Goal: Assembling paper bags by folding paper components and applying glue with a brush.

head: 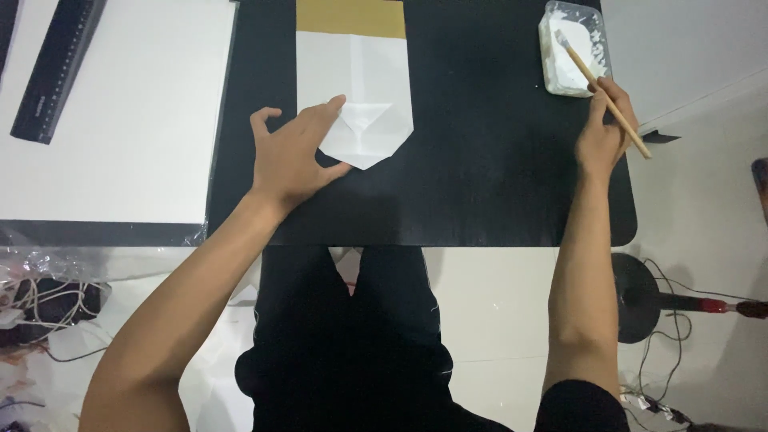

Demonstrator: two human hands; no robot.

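Your left hand [292, 156] rests spread and open on the black table [480, 184], fingertips pressing the lower left edge of the folded white paper [356, 88] — nothing is gripped. The paper lies just beyond that hand, its pointed end nearest you. Your right hand [604, 132] is closed around a wooden brush [600, 84]; the bristles reach past your fingers into the clear tub of white paste [570, 64].

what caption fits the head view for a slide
Left hand pins folded white paper while right hand dips brush into glue tub.
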